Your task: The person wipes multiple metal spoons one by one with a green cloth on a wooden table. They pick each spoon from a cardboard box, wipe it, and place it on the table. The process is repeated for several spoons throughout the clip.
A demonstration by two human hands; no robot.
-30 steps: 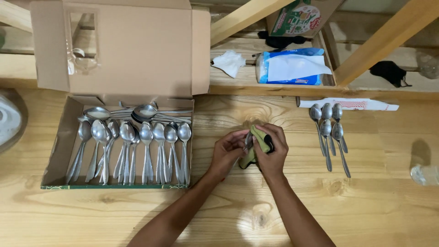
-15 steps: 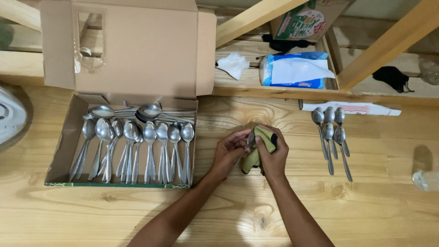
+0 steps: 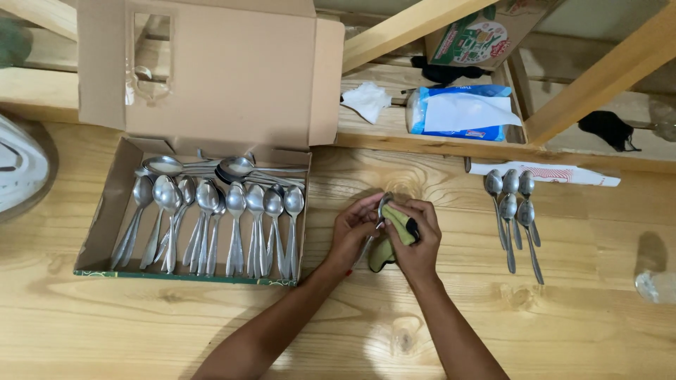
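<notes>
Open brown cardboard box (image 3: 211, 77) left of hands (image 3: 387, 236); blue tissue pack (image 3: 461, 112) behind.

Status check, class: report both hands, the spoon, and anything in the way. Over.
Left hand shut on spoon. Right hand shut on green cloth, pressed against the spoon bowl. Box of spoons left, five loose spoons right; nothing between.
</notes>
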